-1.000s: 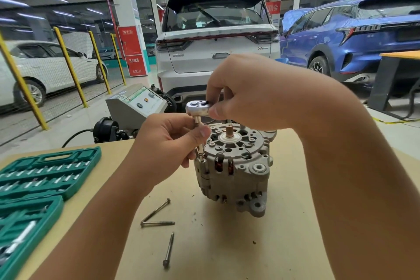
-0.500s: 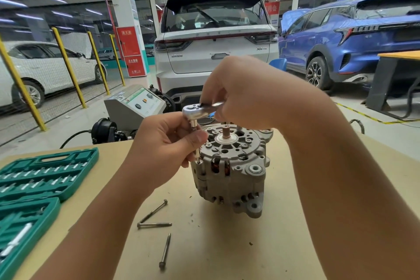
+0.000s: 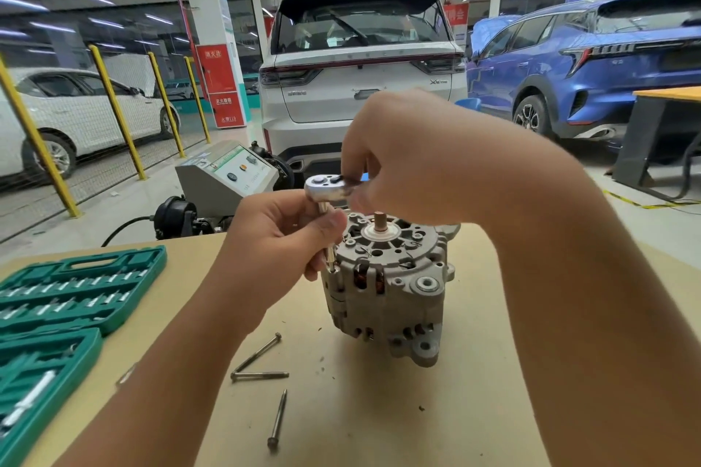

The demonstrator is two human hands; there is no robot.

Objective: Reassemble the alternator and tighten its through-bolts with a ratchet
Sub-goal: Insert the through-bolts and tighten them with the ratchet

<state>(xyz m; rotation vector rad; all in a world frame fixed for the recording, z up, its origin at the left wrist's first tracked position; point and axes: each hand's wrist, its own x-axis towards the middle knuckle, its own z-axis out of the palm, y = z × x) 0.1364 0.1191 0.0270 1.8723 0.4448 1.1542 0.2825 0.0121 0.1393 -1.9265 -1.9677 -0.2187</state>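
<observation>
Chrome ratchet (image 3: 327, 189) swung left atop ribbed cast-alum. alternator (image 3: 387, 288)

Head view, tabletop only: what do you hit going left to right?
Green socket case → three loose bolts → left hand on the ratchet extension → alternator → right forearm.

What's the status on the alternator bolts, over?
Left hand pinches the socket extension; right hand grips the ratchet. One bolt being driven into the alternator. Three loose bolts wait on the table. Nothing blocking.
</observation>
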